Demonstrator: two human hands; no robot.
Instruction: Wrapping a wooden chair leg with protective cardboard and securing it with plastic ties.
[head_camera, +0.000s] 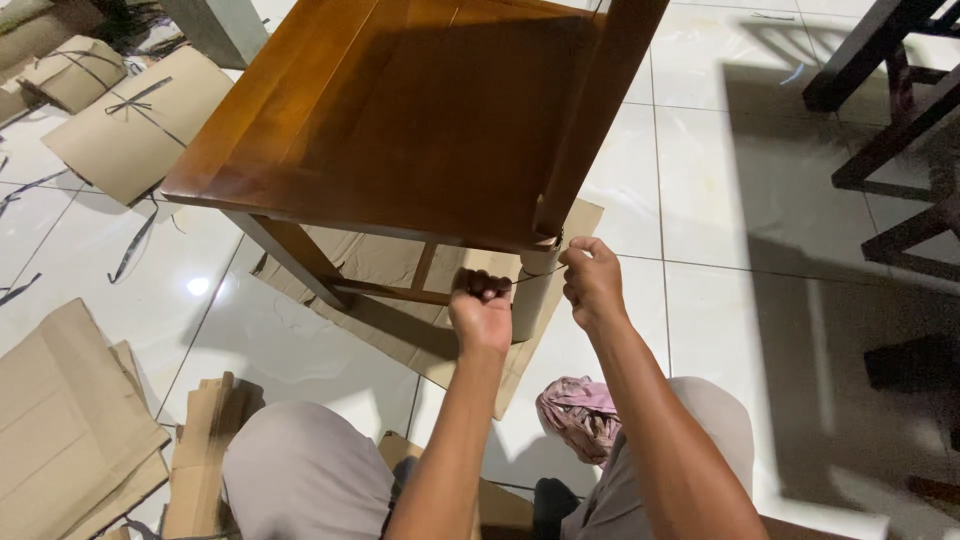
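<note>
White tiled floor (720, 200) fills the scene, glossy, with dark shadows on the right. A wooden chair (400, 110) of brown varnished timber stands at centre far, its seat seen from above, its right front leg (535, 295) wrapped in cardboard sleeve. A flat cardboard sheet (400, 300) lies on the floor under the chair. Loose cardboard pieces (60, 420) are stacked at near left; folded cardboard bundles (130, 120) tied with dark strap lie at far left. Dark furniture frame (900, 120) stands at far right, partly out of view. The person's knees, in grey trousers, occupy the near edge, with a pink cloth (580, 415) on the floor between them.

Left hand (482, 310) is clenched into a fist, just left of the wrapped leg, gripping one end of a thin strap (535, 275). Right hand (592, 280) is closed in a pinch on the other end, just right of the leg, below the seat corner. The strap runs taut between both hands across the top of the wrapped leg; whether it circles the leg fully cannot be told.
</note>
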